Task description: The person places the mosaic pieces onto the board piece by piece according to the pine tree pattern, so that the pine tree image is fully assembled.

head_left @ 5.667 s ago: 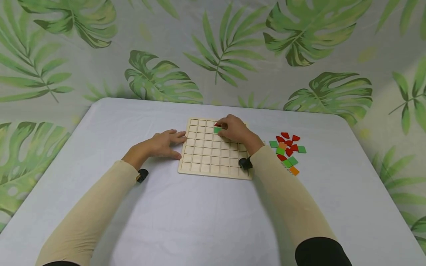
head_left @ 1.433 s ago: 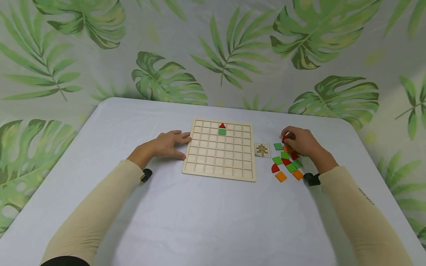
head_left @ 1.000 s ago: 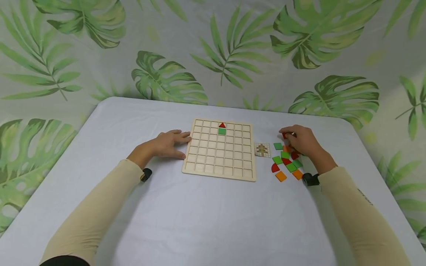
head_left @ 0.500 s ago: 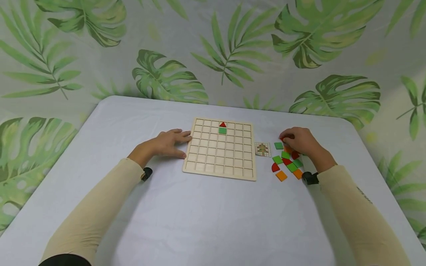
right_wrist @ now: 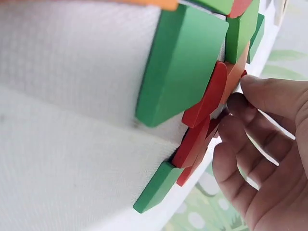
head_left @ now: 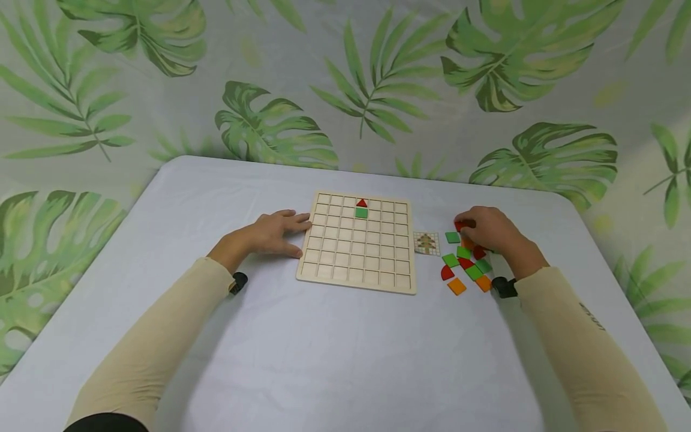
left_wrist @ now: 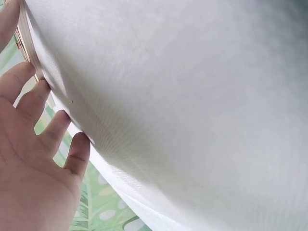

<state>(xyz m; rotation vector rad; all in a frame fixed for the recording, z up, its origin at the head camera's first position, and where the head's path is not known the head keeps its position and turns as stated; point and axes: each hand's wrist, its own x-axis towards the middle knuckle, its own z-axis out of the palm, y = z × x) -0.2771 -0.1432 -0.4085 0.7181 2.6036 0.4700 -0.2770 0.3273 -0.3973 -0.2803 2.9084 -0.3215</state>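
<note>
A pale wooden grid board point(head_left: 345, 246) lies on the table. Near its far edge, a red triangle tile point(head_left: 361, 203) sits in a cell directly above a green square tile point(head_left: 361, 213). My left hand point(head_left: 272, 233) rests at the board's left edge, fingers spread; the left wrist view shows the fingertips of that hand point(left_wrist: 43, 144) along the edge. Right of the board, my right hand point(head_left: 492, 230) pinches a red tile point(head_left: 460, 225) between thumb and index finger, its exact shape mostly hidden. The right wrist view has the right hand point(right_wrist: 274, 149) beside several thick tiles.
Loose tiles lie in a cluster under and before my right hand, among them a green square point(head_left: 450, 260), an orange square point(head_left: 456, 286) and a red rounded piece point(head_left: 447, 272). A small card with a tree pattern point(head_left: 426, 243) lies between board and tiles. White cloth point(head_left: 324, 348) covers the table.
My right hand has left the board, where the red triangle now lies, and moved right to the loose tiles. There it fingers a red tile. My left hand stays at the board's edge.
</note>
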